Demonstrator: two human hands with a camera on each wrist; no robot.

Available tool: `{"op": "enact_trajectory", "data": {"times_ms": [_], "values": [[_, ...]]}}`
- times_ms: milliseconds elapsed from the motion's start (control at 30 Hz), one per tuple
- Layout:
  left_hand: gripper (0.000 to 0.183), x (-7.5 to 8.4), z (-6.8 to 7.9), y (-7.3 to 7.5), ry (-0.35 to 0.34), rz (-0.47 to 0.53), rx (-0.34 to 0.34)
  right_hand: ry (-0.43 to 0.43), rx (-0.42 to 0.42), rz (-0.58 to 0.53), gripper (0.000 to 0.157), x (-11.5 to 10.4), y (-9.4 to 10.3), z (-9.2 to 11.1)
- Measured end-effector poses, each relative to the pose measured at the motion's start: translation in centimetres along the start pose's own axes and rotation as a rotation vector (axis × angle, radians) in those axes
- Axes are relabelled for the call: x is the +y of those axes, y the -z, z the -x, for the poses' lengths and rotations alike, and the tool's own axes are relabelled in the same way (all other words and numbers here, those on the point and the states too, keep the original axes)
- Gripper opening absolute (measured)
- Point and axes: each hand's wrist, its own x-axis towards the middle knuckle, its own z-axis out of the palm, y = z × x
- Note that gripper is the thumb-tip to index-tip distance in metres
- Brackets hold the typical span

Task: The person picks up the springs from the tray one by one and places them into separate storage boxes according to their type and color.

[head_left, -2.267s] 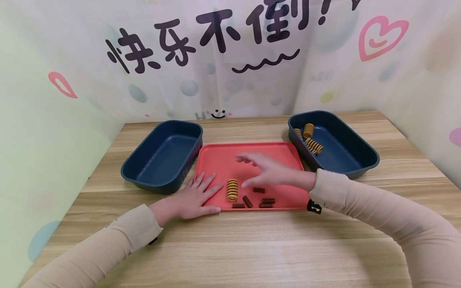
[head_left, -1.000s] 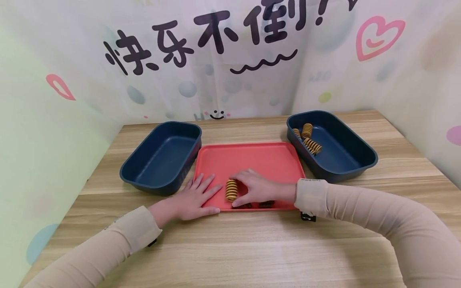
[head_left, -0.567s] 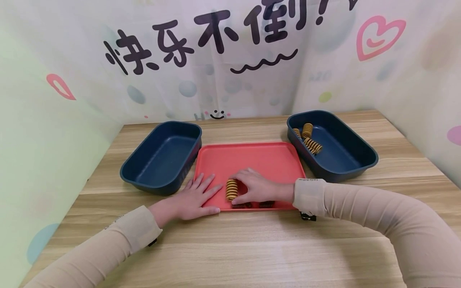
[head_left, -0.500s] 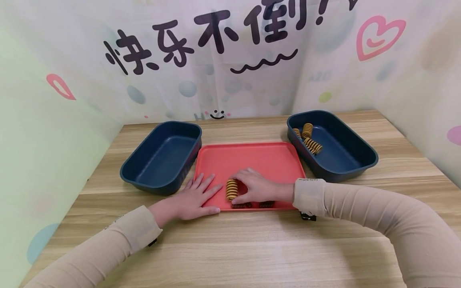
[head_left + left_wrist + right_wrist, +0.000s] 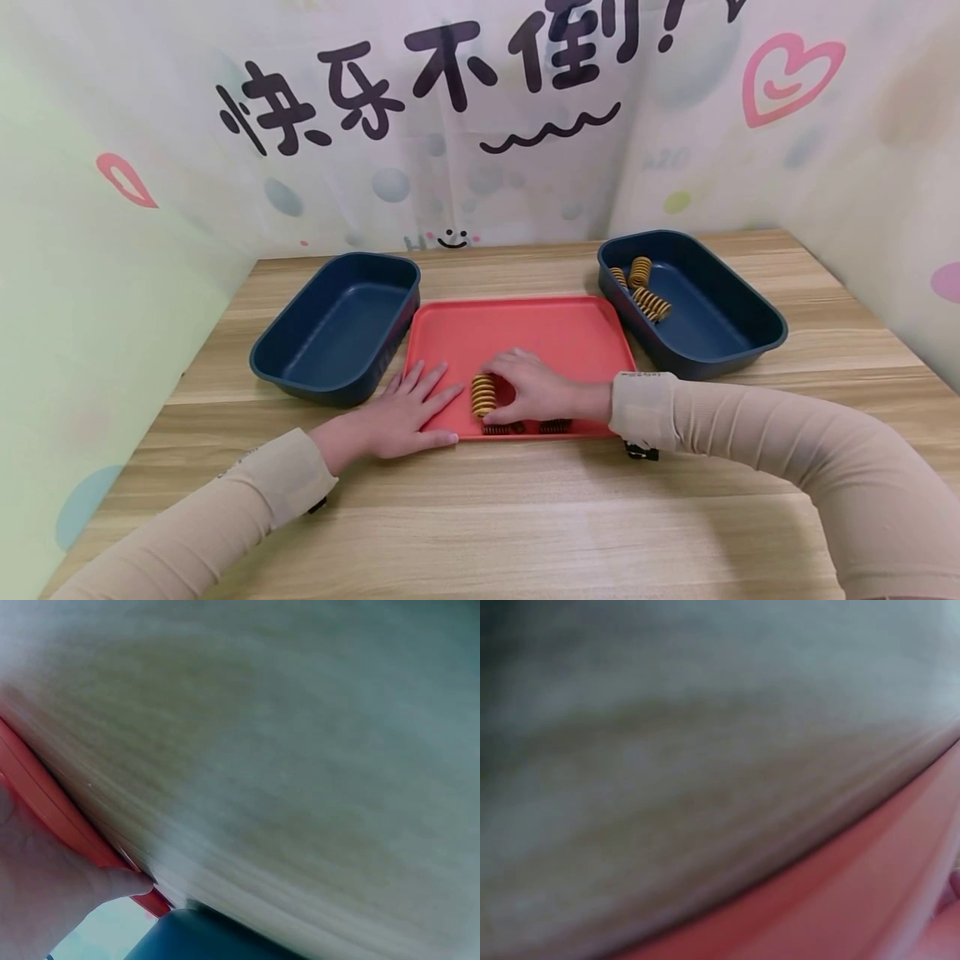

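A large yellow coil spring (image 5: 483,396) lies near the front left of the red tray (image 5: 517,321). My right hand (image 5: 536,387) holds it at its right side, thumb at the near end and fingers curled at the far end. Small dark springs (image 5: 555,426) lie by the tray's front edge, partly hidden under my right hand. My left hand (image 5: 393,415) rests spread out on the tray's left front corner, fingers straight, apart from the yellow spring. In the left wrist view, part of the left hand (image 5: 45,892) shows against the tray's red rim (image 5: 52,802).
A dark blue bin (image 5: 330,333) with nothing in it stands left of the tray. Another blue bin (image 5: 705,308) at the right contains several yellow springs (image 5: 651,304). Everything stands on a wooden table (image 5: 480,517) before a printed curtain (image 5: 375,200).
My right hand came down from above the tray to the large yellow spring and took hold of it. Lately it has barely moved. The left hand stays in place.
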Motion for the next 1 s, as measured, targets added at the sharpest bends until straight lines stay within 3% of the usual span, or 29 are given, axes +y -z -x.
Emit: {"op": "enact_trajectory", "data": {"times_ms": [367, 700, 1000], "values": [[0.077, 0.1, 0.0, 0.1, 0.005, 0.001, -0.004, -0.022, 0.020, -0.013, 0.054, 0.5, 0.4, 0.2], [0.077, 0.2, 0.1, 0.2, 0.004, -0.002, -0.001, -0.062, 0.044, -0.060, 0.053, 0.2, 2.2, 0.4], [0.077, 0.1, 0.0, 0.0, 0.005, -0.001, -0.003, -0.034, 0.079, -0.034, 0.050, 0.1, 3.8, 0.5]]}}
